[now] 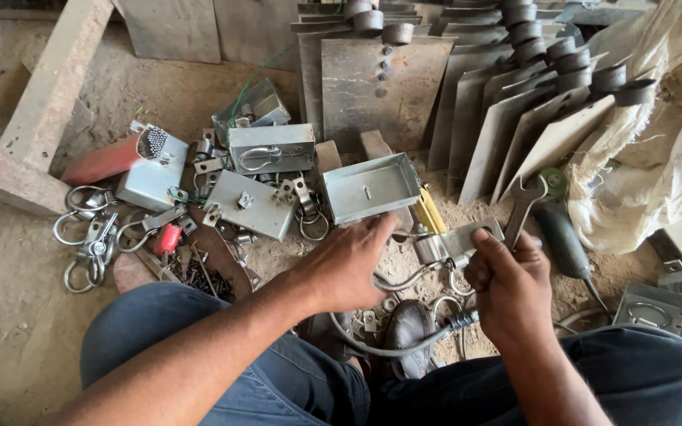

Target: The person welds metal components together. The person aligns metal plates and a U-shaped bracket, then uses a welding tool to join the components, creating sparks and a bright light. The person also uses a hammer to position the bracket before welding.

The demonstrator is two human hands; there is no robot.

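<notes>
Two hands meet on one small metal bracket [467, 237], held above the sandy floor [9, 252] between the person's knees. The right hand [511, 288] is clenched around the bracket and also around something with a grey cable [380, 347]; the left hand [349, 264] grips the bracket's near end, where a curved steel shackle [404, 278] hangs from it. The piece looks only partly assembled, since the shackle sits loose, while several grey metal boxes [270, 147] beside it already carry their shackles. An open box [369, 188] rests just behind the hands. A spanner [524, 203] lies near the right hand, touching nothing held. Loose rings [84, 237], screws [203, 278] and a red tool [104, 159] crowd the floor at the left. Steel plates [384, 87] lean behind, well apart.
</notes>
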